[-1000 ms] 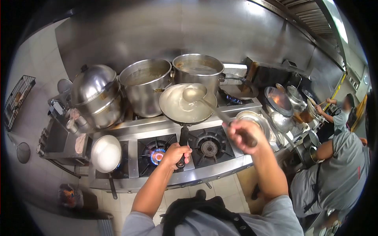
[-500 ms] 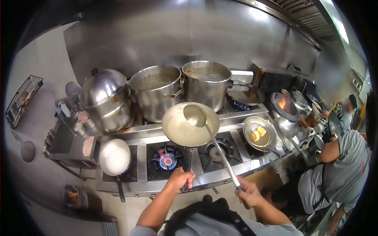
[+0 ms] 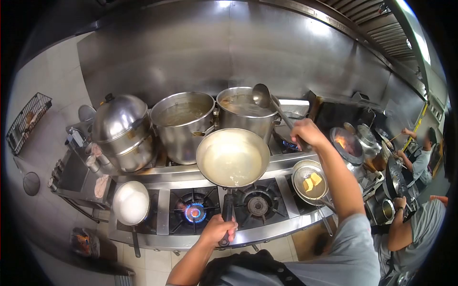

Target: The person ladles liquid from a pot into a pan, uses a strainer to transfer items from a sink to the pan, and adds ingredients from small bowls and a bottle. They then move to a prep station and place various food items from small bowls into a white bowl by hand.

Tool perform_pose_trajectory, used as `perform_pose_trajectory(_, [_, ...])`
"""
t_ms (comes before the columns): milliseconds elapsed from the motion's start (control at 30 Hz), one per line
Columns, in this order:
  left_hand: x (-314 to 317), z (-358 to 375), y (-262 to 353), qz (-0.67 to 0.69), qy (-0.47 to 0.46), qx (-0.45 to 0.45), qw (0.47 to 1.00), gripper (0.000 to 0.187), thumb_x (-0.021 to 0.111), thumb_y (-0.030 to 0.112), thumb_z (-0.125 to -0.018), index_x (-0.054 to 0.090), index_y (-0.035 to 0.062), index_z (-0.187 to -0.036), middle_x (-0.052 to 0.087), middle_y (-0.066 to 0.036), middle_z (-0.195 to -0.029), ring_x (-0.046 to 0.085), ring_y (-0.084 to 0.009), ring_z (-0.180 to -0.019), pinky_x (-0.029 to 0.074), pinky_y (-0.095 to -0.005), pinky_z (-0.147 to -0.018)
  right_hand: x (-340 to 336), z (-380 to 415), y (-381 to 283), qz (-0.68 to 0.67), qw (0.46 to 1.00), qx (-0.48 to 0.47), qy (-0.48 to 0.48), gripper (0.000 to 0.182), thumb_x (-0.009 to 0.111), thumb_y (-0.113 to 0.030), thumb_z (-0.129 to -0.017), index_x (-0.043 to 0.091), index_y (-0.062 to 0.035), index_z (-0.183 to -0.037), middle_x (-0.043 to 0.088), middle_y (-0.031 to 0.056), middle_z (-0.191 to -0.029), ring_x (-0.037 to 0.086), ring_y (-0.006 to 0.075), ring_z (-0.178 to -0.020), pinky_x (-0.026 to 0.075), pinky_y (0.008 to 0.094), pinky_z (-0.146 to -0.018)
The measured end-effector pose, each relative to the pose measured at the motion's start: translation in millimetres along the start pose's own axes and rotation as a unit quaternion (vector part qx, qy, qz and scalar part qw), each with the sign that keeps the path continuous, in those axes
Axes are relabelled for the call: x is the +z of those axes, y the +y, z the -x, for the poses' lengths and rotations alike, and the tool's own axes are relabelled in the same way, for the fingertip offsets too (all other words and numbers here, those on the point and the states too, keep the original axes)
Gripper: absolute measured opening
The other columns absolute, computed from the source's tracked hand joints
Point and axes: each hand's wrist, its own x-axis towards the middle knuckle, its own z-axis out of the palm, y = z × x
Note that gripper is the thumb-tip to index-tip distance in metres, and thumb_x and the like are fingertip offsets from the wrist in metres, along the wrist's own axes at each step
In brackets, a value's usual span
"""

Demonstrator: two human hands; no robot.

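Note:
My left hand [image 3: 220,230] grips the black handle of a wide pan [image 3: 232,159], which is raised over the stove and has a thin, pale layer of liquid in it. My right hand [image 3: 307,135] is closed around the handle of a metal ladle [image 3: 262,96]. The ladle's bowl hangs at the right rim of the right stockpot [image 3: 245,117]. Beside that stands another stockpot [image 3: 183,138] with cloudy liquid. A lit burner [image 3: 194,212] shows a blue flame to the left of my left hand.
A pan of white contents [image 3: 131,203] sits at the stove's left. At the right, a strainer pan [image 3: 309,181] holds yellow pieces. A domed steamer [image 3: 123,133] stands back left. Flames show in a wok [image 3: 344,143]. Co-workers [image 3: 414,229] stand on the right.
My right hand has lifted the ladle out of the pan and moved it up and right to the right stockpot. The view has shifted slightly. My left hand still holds the pan.

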Motion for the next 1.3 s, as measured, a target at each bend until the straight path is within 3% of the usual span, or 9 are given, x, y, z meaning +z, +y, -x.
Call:
perform_pose_trajectory(167, [12, -21, 5, 0.012, 0.011, -0.009, 1.0, 0.013, 0.057, 0.002, -0.078, 0.045, 0.0047, -0.082, 0.047, -0.003, -0.054, 0.049, -0.0152, -0.041, 0.039, -0.0283, -0.041, 1, -70, 5, 0.135, 0.99, 0.042, 0.008, 0.014, 0.059, -0.006, -0.067, 0.055, 0.0032, -0.058, 0.057, 0.0095, -0.056, 0.057, 0.0198, -0.046, 0.04, 0.0323, -0.038])
perform_pose_trajectory(267, [15, -32, 5, -0.005, 0.017, -0.004, 1.0, 0.013, 0.057, 0.002, -0.078, 0.045, 0.0048, -0.082, 0.047, -0.003, -0.054, 0.049, -0.0155, -0.041, 0.039, -0.0285, -0.04, -3, -90, 11, 0.065, 0.996, 0.066, -0.002, 0.013, 0.057, -0.006, -0.069, 0.056, 0.0006, -0.058, 0.057, 0.0078, -0.055, 0.055, 0.0175, -0.043, 0.04, 0.0311, -0.038])
perform_pose_trajectory(333, [18, -39, 4, -0.012, 0.019, -0.004, 1.0, 0.013, 0.057, 0.002, -0.078, 0.045, 0.0049, -0.081, 0.047, -0.003, -0.054, 0.049, -0.0156, -0.04, 0.039, -0.0286, -0.04, -9, -100, 6, -0.088, 0.983, 0.153, -0.049, 0.013, 0.056, -0.007, -0.071, 0.055, -0.0025, -0.06, 0.054, 0.0074, -0.053, 0.054, 0.0155, -0.043, 0.04, 0.031, -0.038])
perform_pose_trajectory(400, [19, -43, 6, 0.01, 0.021, -0.011, 1.0, 0.012, 0.057, 0.002, -0.078, 0.046, 0.0048, -0.081, 0.046, -0.003, -0.053, 0.049, -0.0157, -0.04, 0.039, -0.0289, -0.04, -26, -118, 22, -0.165, 0.973, 0.135, -0.086, 0.011, 0.057, -0.008, -0.072, 0.054, -0.0013, -0.065, 0.053, 0.0073, -0.056, 0.054, 0.0125, -0.045, 0.039, 0.0256, -0.036])
perform_pose_trajectory(467, [20, -47, 7, 0.011, 0.02, -0.008, 1.0, 0.012, 0.057, 0.002, -0.078, 0.046, 0.0048, -0.081, 0.046, -0.003, -0.053, 0.049, -0.0157, -0.04, 0.039, -0.029, -0.04, -37, -129, 29, -0.499, 0.831, 0.201, -0.142, 0.015, 0.056, -0.008, -0.073, 0.051, 0.006, -0.071, 0.055, 0.0081, -0.061, 0.056, 0.0107, -0.048, 0.037, 0.0195, -0.033])
perform_pose_trajectory(533, [19, -51, 8, 0.011, 0.019, -0.003, 1.0, 0.012, 0.057, 0.003, -0.078, 0.046, 0.0048, -0.08, 0.046, -0.003, -0.053, 0.048, -0.0158, -0.04, 0.038, -0.0292, -0.04, -38, -121, 22, -0.533, 0.819, 0.171, -0.128, 0.024, 0.056, -0.006, -0.073, 0.046, 0.0142, -0.08, 0.056, 0.0087, -0.064, 0.056, 0.0098, -0.047, 0.038, 0.0164, -0.032])
perform_pose_trajectory(600, [18, -54, 9, 0.023, 0.011, -0.009, 1.0, 0.011, 0.057, 0.003, -0.077, 0.046, 0.0049, -0.079, 0.046, -0.003, -0.053, 0.048, -0.0155, -0.04, 0.038, -0.029, -0.04, -40, -116, 15, -0.617, 0.751, 0.189, -0.138, 0.032, 0.055, -0.004, -0.073, 0.04, 0.0192, -0.089, 0.056, 0.0102, -0.065, 0.056, 0.0113, -0.048, 0.04, 0.0186, -0.033])
perform_pose_trajectory(867, [9, -67, 13, 0.02, 0.014, -0.016, 1.0, 0.012, 0.057, 0.002, -0.077, 0.046, 0.0054, -0.078, 0.047, -0.002, -0.055, 0.048, -0.0147, -0.041, 0.038, -0.0275, -0.04, -36, -79, -26, -0.624, 0.754, 0.156, -0.13, 0.042, 0.055, -0.003, -0.076, 0.031, 0.0203, -0.102, 0.057, 0.0104, -0.066, 0.057, 0.0112, -0.048, 0.041, 0.0173, -0.034])
perform_pose_trajectory(1300, [-14, -65, 28, 0.034, -0.028, -0.006, 0.999, 0.01, 0.056, 0.003, -0.078, 0.046, 0.0054, -0.076, 0.048, -0.002, -0.055, 0.049, -0.0135, -0.042, 0.037, -0.0269, -0.039, 6, 61, -30, -0.589, 0.779, 0.127, -0.173, 0.036, 0.055, -0.01, -0.082, 0.045, 0.0168, -0.104, 0.057, 0.0056, -0.071, 0.053, 0.0087, -0.048, 0.038, 0.019, -0.033])
